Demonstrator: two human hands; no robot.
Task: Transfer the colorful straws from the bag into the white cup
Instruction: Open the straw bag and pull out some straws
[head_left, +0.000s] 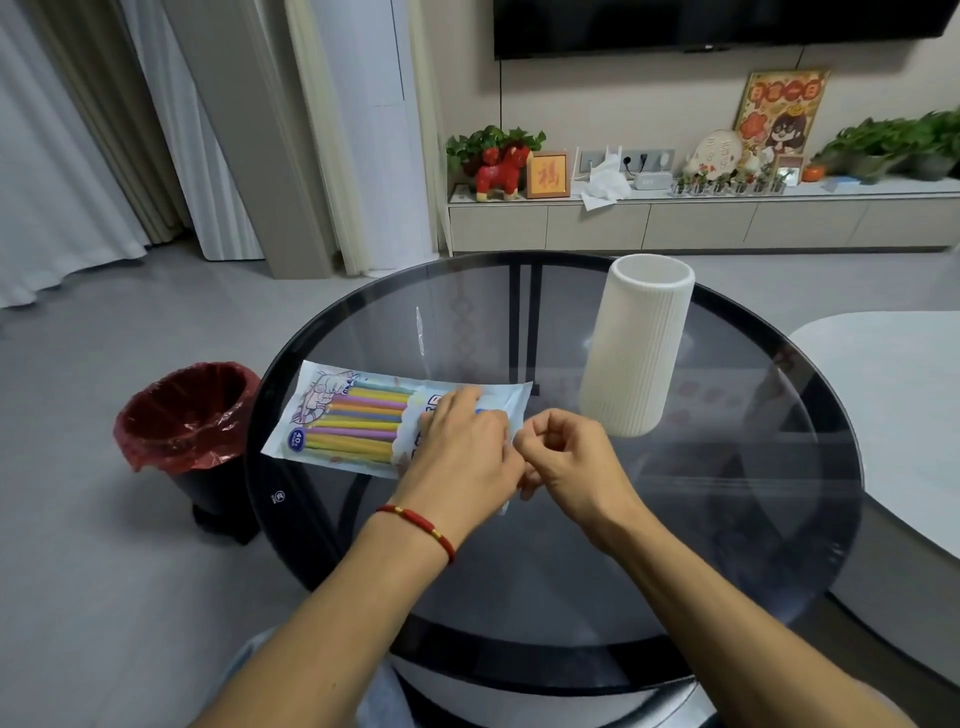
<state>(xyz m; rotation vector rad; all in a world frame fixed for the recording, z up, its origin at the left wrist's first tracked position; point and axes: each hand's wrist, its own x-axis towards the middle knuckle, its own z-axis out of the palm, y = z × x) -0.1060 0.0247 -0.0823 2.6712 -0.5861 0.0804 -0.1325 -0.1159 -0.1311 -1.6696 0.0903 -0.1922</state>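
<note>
A flat plastic bag (332, 410) lies on the round glass table (727, 519), left of centre. Colorful straws (363, 421) show through it, lying side by side. My left hand (462, 441) rests flat on the bag's right half, pressing it down. My right hand (566, 457) is beside it, fingers pinched on the bag's right edge, which is mostly hidden by both hands. The tall white ribbed cup (634, 353) stands upright to the right of the bag, apart from both hands.
A black bin with a red liner (192, 415) stands on the floor left of the table. A white table (904, 415) adjoins at the right. A low cabinet (675, 218) with ornaments runs along the far wall.
</note>
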